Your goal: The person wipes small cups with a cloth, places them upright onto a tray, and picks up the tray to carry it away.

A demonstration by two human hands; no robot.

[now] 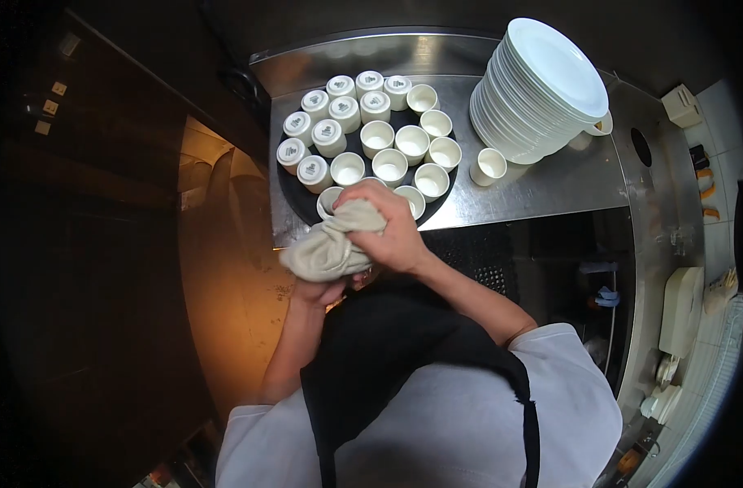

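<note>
Gripping a pale cloth (327, 248) near the centre of the frame, the right hand (392, 232) has its fingers closed over the bunched fabric from above. The left hand (319, 291) is under the same cloth, mostly hidden by its folds; I cannot tell how far its fingers are closed, nor whether anything is inside the wrap.

Just beyond the hands, at upper centre, a round black tray (300, 202) carries white cups. Upturned cups (328, 137), printed marks showing on their bases, fill its left and upper side; upright cups (389, 165), mouths up, fill the right and lower side, and the right hand partly covers the nearest ones. One lone cup (489, 166) stands upright off the tray, just to its right, on the metal counter (571, 183). Behind it, at upper right, rises a tall, leaning stack of white plates (538, 98). A black apron (404, 350) fills the lower centre.
</note>
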